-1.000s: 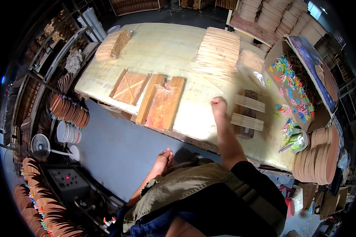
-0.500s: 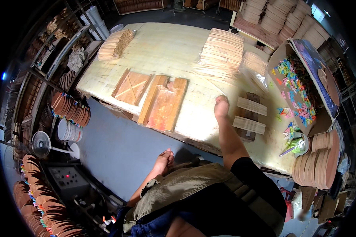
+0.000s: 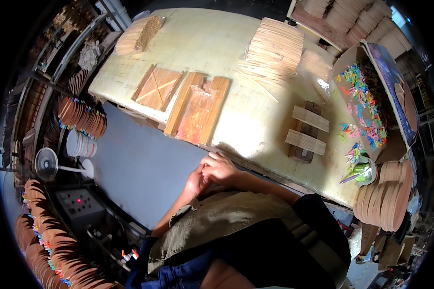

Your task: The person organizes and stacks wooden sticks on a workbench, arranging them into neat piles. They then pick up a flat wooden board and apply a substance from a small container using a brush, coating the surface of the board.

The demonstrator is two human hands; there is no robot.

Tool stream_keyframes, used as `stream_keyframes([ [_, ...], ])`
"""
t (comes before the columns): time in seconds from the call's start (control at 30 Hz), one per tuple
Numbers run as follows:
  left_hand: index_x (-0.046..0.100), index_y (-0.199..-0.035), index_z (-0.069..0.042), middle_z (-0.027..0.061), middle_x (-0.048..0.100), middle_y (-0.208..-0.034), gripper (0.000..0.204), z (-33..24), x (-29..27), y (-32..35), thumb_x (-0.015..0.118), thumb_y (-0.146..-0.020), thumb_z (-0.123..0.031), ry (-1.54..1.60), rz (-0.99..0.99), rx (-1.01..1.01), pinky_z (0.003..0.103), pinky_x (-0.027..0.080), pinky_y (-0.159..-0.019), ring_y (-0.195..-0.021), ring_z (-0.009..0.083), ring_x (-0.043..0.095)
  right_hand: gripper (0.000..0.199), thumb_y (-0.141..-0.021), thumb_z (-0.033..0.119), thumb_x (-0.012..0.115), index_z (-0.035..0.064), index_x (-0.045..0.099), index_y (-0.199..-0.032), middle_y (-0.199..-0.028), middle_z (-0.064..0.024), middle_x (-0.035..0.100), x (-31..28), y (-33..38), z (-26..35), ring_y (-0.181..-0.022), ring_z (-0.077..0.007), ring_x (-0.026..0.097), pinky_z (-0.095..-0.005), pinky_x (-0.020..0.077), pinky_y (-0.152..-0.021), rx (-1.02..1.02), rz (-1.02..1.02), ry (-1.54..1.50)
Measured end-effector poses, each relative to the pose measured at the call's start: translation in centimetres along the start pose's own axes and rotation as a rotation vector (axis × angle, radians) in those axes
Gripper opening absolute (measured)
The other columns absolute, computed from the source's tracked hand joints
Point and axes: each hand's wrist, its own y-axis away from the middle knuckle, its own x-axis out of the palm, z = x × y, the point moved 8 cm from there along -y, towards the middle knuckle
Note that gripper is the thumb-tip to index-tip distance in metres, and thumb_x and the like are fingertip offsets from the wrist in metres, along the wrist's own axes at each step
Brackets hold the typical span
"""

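My left hand (image 3: 196, 182) and my right hand (image 3: 220, 169) meet in front of my body, just off the near edge of the table. The fingers of both are curled together and touch; anything between them is too small or hidden to name. Beyond them on the table lies a wooden jig (image 3: 209, 127) with two raised rails and a reddish bed. To its left is a square wooden board (image 3: 160, 100) with side rails and crossed thin strips. On the right, two rows of pale wooden strips (image 3: 307, 141) rest across a dark block (image 3: 300, 154).
A large pile of thin wooden strips (image 3: 276, 45) lies far back, and another bundle (image 3: 130, 37) at far left. A cardboard box (image 3: 348, 67) of colourful clips, a cup (image 3: 369, 172) and curved wooden pieces (image 3: 385, 195) stand right. A fan (image 3: 47, 164) and shelving are left.
My right hand has drawn back from the table beside the loose strips and joined my left hand in front of my body. The view has shifted slightly.
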Motion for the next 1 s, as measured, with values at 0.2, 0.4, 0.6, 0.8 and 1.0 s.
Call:
stream_keyframes([
  [0.2,0.054,-0.097,-0.001,0.0127,0.063,-0.091,0.016,-1.5,1.9,1.9,0.046,-0.098,-0.015,0.135,0.051,0.072,0.034,0.056,-0.071,-0.080,0.0232,0.063,0.017,-0.085,0.003,0.063,0.0021,0.060,-0.101,-0.103,-0.0106,0.056,-4.6,1.0,-3.7,-0.082,-0.0182,0.058,-0.0279,0.0493,-0.073,0.402,-0.402,-0.375],
  [0.4,0.052,-0.100,-0.001,0.0150,0.063,-0.092,0.012,-3.7,2.3,2.9,0.047,-0.098,-0.011,0.190,-0.118,0.248,0.034,0.057,-0.070,-0.078,0.0261,0.063,0.004,-0.091,0.006,0.060,0.0028,0.060,-0.091,-0.074,0.0020,0.056,-5.5,7.1,-12.9,-0.065,-0.0072,0.049,-0.0214,0.0407,-0.061,0.696,-0.700,-0.683],
  [0.6,0.053,-0.103,-0.005,0.0021,0.053,-0.073,0.015,-6.2,-4.3,2.4,0.042,-0.101,-0.014,0.106,-0.212,0.341,0.025,0.038,-0.047,-0.055,0.0113,0.042,0.011,-0.092,0.013,0.059,0.0028,0.058,-0.089,-0.075,0.0000,0.053,-7.9,5.3,-13.7,-0.069,-0.0085,0.047,-0.0262,0.0420,-0.062,0.772,-0.690,-0.590],
  [0.8,0.054,-0.095,-0.008,0.0016,0.054,-0.072,0.021,-13.6,-12.9,-0.2,0.039,-0.101,-0.022,0.315,-0.439,0.395,0.029,0.045,-0.053,-0.058,0.0147,0.048,0.010,-0.091,0.014,0.057,0.0057,0.057,-0.087,-0.076,-0.0006,0.052,-8.1,5.8,-17.2,-0.065,-0.0099,0.046,-0.0260,0.0407,-0.060,0.927,-0.687,-0.570],
  [1.0,0.052,-0.093,-0.008,0.0038,0.055,-0.073,0.018,-30.8,-16.7,-8.4,0.040,-0.099,-0.019,0.370,-0.448,0.504,0.031,0.047,-0.057,-0.064,0.0178,0.052,0.009,-0.089,0.015,0.060,0.0060,0.058,-0.091,-0.079,-0.0017,0.054,-9.5,6.0,-17.2,-0.065,-0.0105,0.046,-0.0251,0.0401,-0.058,1.072,-0.854,-0.398],
])
